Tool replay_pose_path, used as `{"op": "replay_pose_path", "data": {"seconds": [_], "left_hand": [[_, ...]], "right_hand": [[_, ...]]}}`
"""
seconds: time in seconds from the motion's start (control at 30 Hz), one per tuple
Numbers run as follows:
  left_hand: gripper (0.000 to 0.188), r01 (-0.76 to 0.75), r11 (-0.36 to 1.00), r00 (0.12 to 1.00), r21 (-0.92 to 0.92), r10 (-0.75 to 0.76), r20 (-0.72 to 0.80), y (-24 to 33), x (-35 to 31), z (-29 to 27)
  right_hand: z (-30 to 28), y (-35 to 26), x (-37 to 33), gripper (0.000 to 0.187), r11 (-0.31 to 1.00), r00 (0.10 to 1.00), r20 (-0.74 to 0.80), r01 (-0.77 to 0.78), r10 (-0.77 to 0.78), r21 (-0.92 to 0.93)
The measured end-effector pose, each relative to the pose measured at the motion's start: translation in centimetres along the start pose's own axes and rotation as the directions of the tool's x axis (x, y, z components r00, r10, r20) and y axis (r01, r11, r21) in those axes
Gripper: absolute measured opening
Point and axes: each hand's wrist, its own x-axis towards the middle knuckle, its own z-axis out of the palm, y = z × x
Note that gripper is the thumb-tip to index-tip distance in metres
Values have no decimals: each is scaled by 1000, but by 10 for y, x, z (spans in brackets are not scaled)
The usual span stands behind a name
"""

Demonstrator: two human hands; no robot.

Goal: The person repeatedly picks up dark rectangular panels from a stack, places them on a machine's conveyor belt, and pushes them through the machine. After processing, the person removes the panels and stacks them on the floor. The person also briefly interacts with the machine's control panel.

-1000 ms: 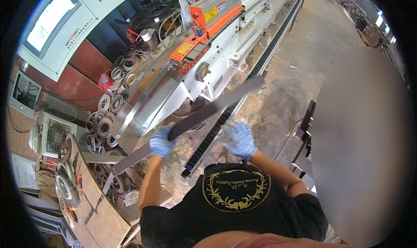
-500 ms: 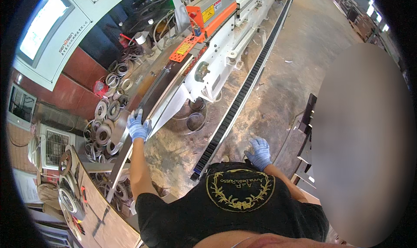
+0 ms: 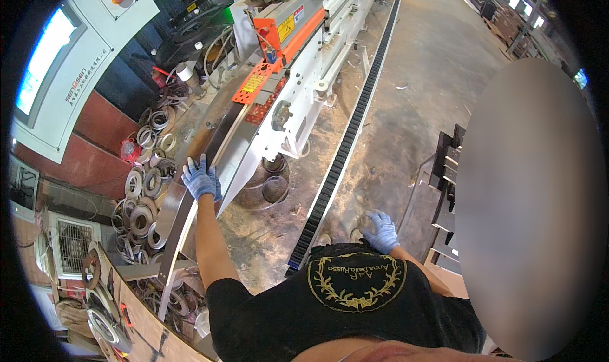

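My left hand (image 3: pixel 201 177), in a blue-and-white knit glove, lies on a long narrow dark panel (image 3: pixel 219 128) with a pale edge. Its fingers are spread over the panel's top, and the thumb side is partly hidden. The panel lies along the infeed of a white machine (image 3: pixel 279 118) and runs up to an orange perforated guard (image 3: pixel 251 88). To the right of my body, my gloved right hand (image 3: pixel 382 232) hangs in the air over the floor, fingers stretched out and holding nothing.
Rolls of edge banding (image 3: pixel 141 217) crowd the floor left of the panel. A black roller track (image 3: pixel 336 171) with a metal rim runs beside the machine. Dark stacked boards (image 3: pixel 444 165) stand at right. A control cabinet (image 3: pixel 82 70) rises far left; a wooden table (image 3: pixel 143 327) sits near left.
My left hand has slid forward along the machine, closer to the orange guard. The whole view has shifted, with the machine now further left. My right hand stays beside my body.
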Motion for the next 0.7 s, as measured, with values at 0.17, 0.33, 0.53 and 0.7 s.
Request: {"op": "replay_pose_path", "data": {"seconds": [0.17,0.33,0.53,0.7], "left_hand": [[54,-15,996,1000,86,18,-26,-3,0,5],[52,-3,1000,1000,7,4,-16,-4,1,5],[52,-14,1000,1000,8,15,-15,-4,3,7],[52,-6,1000,1000,12,6,1,-2,3,6]], "right_hand": [[-1,-15,0,57,998,998,-38,57,-59,-39],[0,-18,3,54,995,995,-36,86,-88,-43],[13,-7,4,55,996,995,-35,89,-90,-22],[12,-8,5,56,998,998,11,63,-63,-19]]}}
